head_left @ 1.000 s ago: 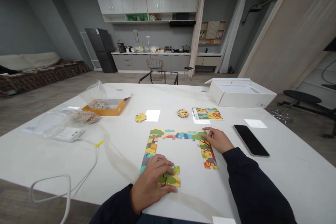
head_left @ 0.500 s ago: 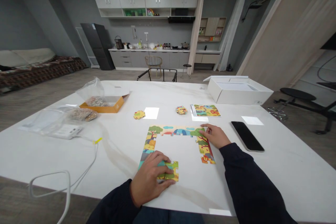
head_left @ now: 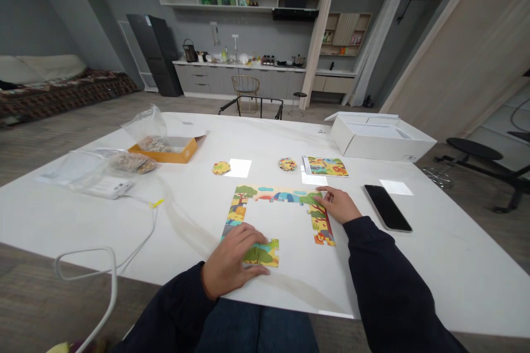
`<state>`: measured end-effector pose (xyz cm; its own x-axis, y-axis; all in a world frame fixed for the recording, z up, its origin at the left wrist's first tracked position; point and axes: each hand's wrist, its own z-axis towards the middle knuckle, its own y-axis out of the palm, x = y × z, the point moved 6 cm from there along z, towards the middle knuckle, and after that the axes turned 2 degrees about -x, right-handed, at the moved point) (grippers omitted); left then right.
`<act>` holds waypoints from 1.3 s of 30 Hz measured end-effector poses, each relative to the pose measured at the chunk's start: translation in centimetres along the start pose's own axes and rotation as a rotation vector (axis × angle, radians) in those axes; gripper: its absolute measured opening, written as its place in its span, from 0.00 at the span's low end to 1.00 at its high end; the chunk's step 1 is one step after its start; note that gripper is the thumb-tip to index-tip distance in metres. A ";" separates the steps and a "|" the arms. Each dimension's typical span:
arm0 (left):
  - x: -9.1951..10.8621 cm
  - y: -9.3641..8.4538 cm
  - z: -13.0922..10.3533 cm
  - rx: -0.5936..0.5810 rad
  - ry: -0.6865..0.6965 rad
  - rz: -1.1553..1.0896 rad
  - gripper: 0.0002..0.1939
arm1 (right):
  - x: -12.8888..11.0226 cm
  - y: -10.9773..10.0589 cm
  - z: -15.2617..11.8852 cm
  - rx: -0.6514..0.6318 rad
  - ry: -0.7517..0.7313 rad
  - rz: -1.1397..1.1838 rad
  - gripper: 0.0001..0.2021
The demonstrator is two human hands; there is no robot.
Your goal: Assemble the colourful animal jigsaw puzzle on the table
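A partly assembled jigsaw puzzle [head_left: 285, 197] with cartoon animals and trees lies flat on the table, joined as a border along the top and down both sides. Its bottom edge reaches partway from the left, ending in a green-and-yellow section [head_left: 265, 256]. Over the lower left corner rests my left hand [head_left: 234, 259], fingers apart and thumb close to the bottom edge; it hides part of the pieces. My right hand [head_left: 337, 205] touches the top right corner with its fingertips, thumb and forefinger apart. Neither hand has lifted a piece.
Two small piles of pieces, left [head_left: 221, 167] and right [head_left: 287, 164], lie beyond the puzzle, beside a picture card [head_left: 327, 166]. A phone [head_left: 387, 208] is at right, a white box [head_left: 381, 138] behind it. Bagged pieces [head_left: 132, 162], an orange box [head_left: 182, 153] and a white cable [head_left: 144, 240] occupy the left.
My left fingers have drawn back leftward, showing more of the bottom section. My right hand stays at the top right corner. The whole view has shifted slightly.
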<state>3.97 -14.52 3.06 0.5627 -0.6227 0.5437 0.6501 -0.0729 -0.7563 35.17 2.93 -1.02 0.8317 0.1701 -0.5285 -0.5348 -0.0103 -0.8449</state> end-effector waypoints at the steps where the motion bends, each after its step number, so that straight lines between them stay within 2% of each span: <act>1: 0.0 -0.1 0.0 -0.002 -0.001 0.001 0.21 | 0.0 0.0 0.0 0.000 0.001 0.002 0.22; 8: 0.3 0.2 -0.3 0.018 0.048 0.034 0.04 | -0.3 -0.1 0.0 -0.011 0.000 -0.003 0.22; 12: 0.5 0.4 -0.6 0.033 0.033 0.015 0.04 | -0.3 -0.1 -0.1 -0.018 -0.002 0.003 0.23; 15: -0.3 -0.9 0.9 -0.003 0.056 -0.048 0.07 | 0.0 0.1 0.0 -0.022 -0.005 0.009 0.24; 16: -1.2 -1.9 1.9 0.015 0.051 -0.067 0.08 | 0.2 0.2 0.0 -0.022 -0.011 0.011 0.24; 18: -4.6 -4.8 4.4 0.152 -0.028 -0.065 0.08 | 0.5 0.3 0.1 -0.023 -0.011 0.013 0.24; 21: -11.8 -9.3 7.4 0.441 -0.259 0.158 0.07 | 0.9 0.4 0.2 -0.021 0.009 0.017 0.25; 22: -14.2 -10.3 7.8 0.511 -0.346 0.258 0.12 | 0.9 0.4 0.2 -0.018 0.010 0.021 0.26; 23: -16.4 -10.8 8.1 0.540 -0.427 0.338 0.17 | 0.8 0.4 0.2 -0.015 0.007 0.026 0.26; 25: -20.1 -10.7 8.0 0.518 -0.563 0.402 0.25 | 0.8 0.4 0.2 -0.008 0.001 0.038 0.27; 28: -23.1 -9.6 7.2 0.468 -0.628 0.401 0.25 | 0.9 0.5 0.1 -0.006 0.004 0.044 0.28; 32: -24.0 -9.5 6.6 0.484 -0.627 0.392 0.18 | 1.1 0.5 0.2 -0.010 -0.004 0.051 0.29; 35: -23.0 -10.6 6.9 0.507 -0.636 0.374 0.19 | 1.0 0.5 0.4 -0.010 -0.004 0.051 0.28; 37: -20.5 -10.9 7.2 0.510 -0.566 0.340 0.21 | 0.9 0.4 0.3 -0.008 0.008 0.050 0.27; 39: -15.9 -10.0 7.7 0.470 -0.354 0.235 0.20 | 0.6 0.3 0.1 -0.001 0.022 0.063 0.26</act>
<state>-7.49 2.14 4.76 0.8002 -0.2791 0.5308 0.5982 0.4348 -0.6731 35.54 3.16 -1.59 0.7997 0.1471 -0.5821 -0.5858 -0.0213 -0.8102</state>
